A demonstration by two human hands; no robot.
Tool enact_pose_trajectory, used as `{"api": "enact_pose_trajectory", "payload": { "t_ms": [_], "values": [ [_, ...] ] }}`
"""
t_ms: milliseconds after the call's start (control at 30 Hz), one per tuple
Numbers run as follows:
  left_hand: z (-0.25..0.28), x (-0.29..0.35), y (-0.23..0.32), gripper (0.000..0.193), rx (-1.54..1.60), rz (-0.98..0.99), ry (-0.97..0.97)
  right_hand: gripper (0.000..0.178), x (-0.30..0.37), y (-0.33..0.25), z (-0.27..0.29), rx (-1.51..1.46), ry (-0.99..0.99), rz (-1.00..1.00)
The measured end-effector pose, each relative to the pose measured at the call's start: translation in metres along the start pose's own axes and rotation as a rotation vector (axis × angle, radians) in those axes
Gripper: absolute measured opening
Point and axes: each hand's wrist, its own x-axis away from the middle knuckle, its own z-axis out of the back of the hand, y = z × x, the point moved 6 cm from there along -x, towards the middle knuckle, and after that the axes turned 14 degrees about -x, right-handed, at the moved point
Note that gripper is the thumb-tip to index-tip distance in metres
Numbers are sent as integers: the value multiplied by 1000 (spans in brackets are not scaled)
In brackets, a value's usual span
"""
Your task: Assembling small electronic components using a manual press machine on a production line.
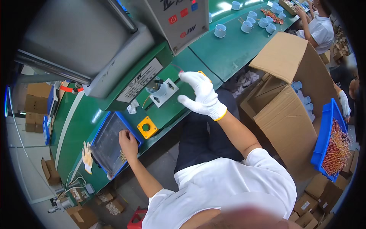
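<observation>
My right hand [204,97], in a white knit glove, is held beside the press fixture with thumb and fingers apart, and nothing shows between them. A light-blue cup-shaped part [159,91] sits upright on the metal fixture plate [167,95] under the press head [137,82]. My bare left hand [129,144] is over the near side of a blue-rimmed tray [110,139]. Its fingers are curled together and their tips are hidden, so what they hold cannot be made out. Small brass-coloured pieces [122,156] lie in the tray near that hand.
A yellow box with a green button [147,127] stands between tray and fixture. An empty glove [87,157] lies left of the tray. Light-blue cups [247,26] stand along the green bench. At right are an open carton [286,126], a blue bin of red wires [335,149] and co-workers.
</observation>
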Motion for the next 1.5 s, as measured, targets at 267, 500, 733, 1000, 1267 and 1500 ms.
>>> {"api": "enact_pose_trajectory", "payload": {
  "t_ms": [267,500,733,1000,1267,1500],
  "values": [
    [-5,3,-14,11,75,146,-15,55,-51,0,-50,-327,70,-346],
    [8,7,-12,15,98,251,49,51,-78,16,49,-287,321,-164],
    [8,11,-6,14,68,292,-5,50,-155,245,57,269,131,-616],
    [9,14,-3,12,12,229,31,41,-142,234,111,946,-9,-635],
    [7,3,-4,18,-22,10,71,38,-47,186,131,384,440,-566],
    [21,13,-2,19,53,85,-313,76,-8,7,-12,-404,346,-269]
  ]
}}
